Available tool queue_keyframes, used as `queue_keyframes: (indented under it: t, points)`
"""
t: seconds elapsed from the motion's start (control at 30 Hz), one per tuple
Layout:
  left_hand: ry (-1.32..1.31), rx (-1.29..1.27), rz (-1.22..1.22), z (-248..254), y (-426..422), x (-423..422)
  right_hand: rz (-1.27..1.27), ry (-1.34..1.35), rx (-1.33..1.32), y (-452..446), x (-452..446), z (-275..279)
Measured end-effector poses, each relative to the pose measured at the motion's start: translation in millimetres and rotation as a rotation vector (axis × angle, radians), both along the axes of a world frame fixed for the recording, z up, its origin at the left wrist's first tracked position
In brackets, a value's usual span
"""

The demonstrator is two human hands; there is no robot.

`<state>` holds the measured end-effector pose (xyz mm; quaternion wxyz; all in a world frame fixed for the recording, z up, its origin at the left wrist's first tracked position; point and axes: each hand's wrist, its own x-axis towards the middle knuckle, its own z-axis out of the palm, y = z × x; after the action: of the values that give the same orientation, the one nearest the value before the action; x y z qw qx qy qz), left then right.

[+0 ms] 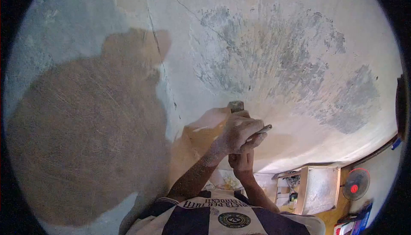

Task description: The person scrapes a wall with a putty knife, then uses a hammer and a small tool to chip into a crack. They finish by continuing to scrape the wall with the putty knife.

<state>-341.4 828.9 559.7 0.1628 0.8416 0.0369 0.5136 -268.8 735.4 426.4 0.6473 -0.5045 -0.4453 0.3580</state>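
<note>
My left hand (243, 131) is closed, its fingers wrapped round a tool with a blunt, grey-brown block end (236, 106) that sticks out above the knuckles. A thin rod (267, 128) pokes out from the same fist on the right; whether it belongs to the tool I cannot tell. Just below, my right hand (242, 162) is closed too, up against the lower part of the tool, whose middle the fingers hide. Both hands are in front of a pale plastered wall (180, 59), near a rough, scraped grey patch (278, 55).
Cracks (155, 34) run down the wall. A large shadow (90, 136) covers its left side. At lower right are a wooden box-like frame (320, 188), a round fan (354, 188) with a red centre, and a dark blue item (363, 220).
</note>
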Motion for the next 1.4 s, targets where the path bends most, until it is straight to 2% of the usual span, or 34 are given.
queue_keyframes:
  t: [0.13,0.2,0.27,0.33,0.4,0.43,0.5,0.53,0.7,0.77,0.87,0.97,1.1,1.2,1.33,1.4]
  points:
    - [-0.07,-0.006,-0.011,3.6,3.5,3.9,0.07,0.281,-0.008,-6.5,-9.2,51.5]
    - [-0.026,-0.043,-0.048,21.7,2.3,-3.5,0.088,0.322,-0.034,-9.2,-8.6,49.8]
    - [-0.04,-0.033,-0.013,9.3,-1.1,0.7,0.14,0.306,-0.077,-7.4,-4.7,37.6]
    - [-0.051,-0.021,0.011,4.5,2.9,3.6,-0.08,-0.269,0.209,-1.3,-3.4,41.2]
    - [-0.058,-0.038,0.015,10.3,1.5,5.4,-0.101,-0.335,0.233,-6.9,-3.8,45.9]
    - [-0.066,-0.037,0.008,16.1,2.7,5.2,-0.008,-0.115,0.132,-8.4,-4.4,51.3]
    - [-0.076,-0.046,-0.001,23.8,0.9,1.2,0.084,0.128,0.012,-12.4,-2.4,45.9]
    - [-0.054,-0.05,-0.007,18.1,-0.4,0.9,0.084,0.151,0.003,-13.3,0.5,32.4]
    - [-0.067,-0.088,-0.006,13.9,0.2,8.4,0.024,0.137,0.035,-11.8,-3.9,60.7]
    - [-0.088,-0.038,-0.043,9.7,3.0,7.1,0.036,0.215,0.039,-15.8,-4.9,62.0]
    - [-0.076,-0.024,-0.041,0.9,3.1,8.2,0.086,0.175,-0.019,-24.4,0.7,69.0]
    - [-0.117,-0.048,-0.04,7.9,8.1,9.9,0.018,0.191,-0.02,-5.1,2.6,55.3]
    - [-0.153,-0.052,-0.098,9.4,4.1,4.5,0.069,0.101,0.046,-13.1,0.4,72.7]
    - [-0.107,-0.055,0.024,6.1,8.8,11.5,0.012,0.028,0.038,-12.1,1.4,79.6]
    - [-0.142,-0.032,-0.032,18.9,4.3,7.3,0.104,0.064,-0.025,-23.7,8.2,93.8]
    - [-0.197,-0.052,-0.071,14.0,0.1,7.0,0.059,0.002,0.002,-21.0,10.2,92.1]
